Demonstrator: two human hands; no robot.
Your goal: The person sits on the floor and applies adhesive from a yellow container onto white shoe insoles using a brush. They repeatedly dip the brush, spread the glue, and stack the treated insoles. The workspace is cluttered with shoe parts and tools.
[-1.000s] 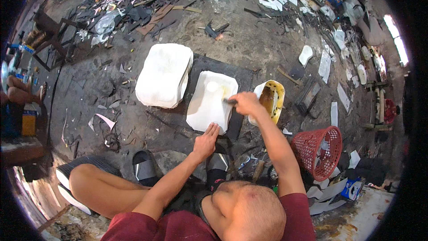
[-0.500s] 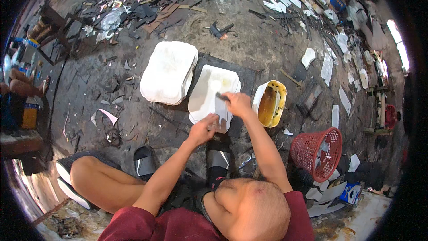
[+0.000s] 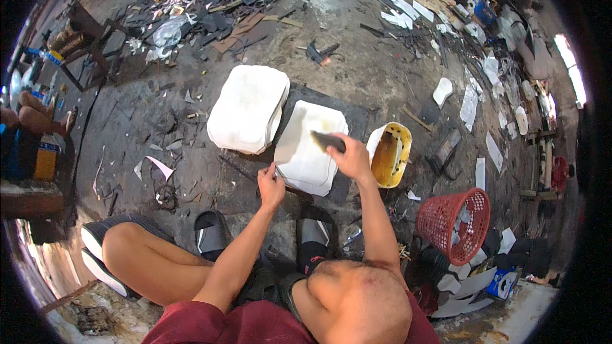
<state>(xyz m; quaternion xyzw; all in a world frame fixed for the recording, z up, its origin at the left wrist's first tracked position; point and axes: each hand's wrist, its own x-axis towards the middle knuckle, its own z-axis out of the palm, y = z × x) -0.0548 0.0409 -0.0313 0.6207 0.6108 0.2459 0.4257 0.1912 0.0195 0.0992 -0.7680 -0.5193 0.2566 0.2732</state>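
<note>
At the centre of the frame, our right hand was clenched around a dark brush, its head resting on the upper right part of a white sheet that lay on a dark mat. Our left hand pinched the sheet's lower left edge between fingers and thumb, steadying it. The sheet showed a yellowish smear near the brush.

Risks, as we judged them:
- The sheet could slide under the brush stroke if the left-hand pinch slackened, since only one corner was held.
- The yellow tub, just beside the right wrist, could be tipped by an elbow or wrist swing, spilling its brownish contents onto the mat.
- Brush strokes running past the sheet's edge would smear the mat.

Surroundings:
- A stack of white sheets lay just left of the work piece, touching or nearly touching it; we could not tell which.
- Two dark sandals sat in the lower centre, close to the left forearm.
- A red basket stood at the lower right, well apart.
- Scrap and offcuts littered the upper frame; an orange bottle stood at the far left.
</note>
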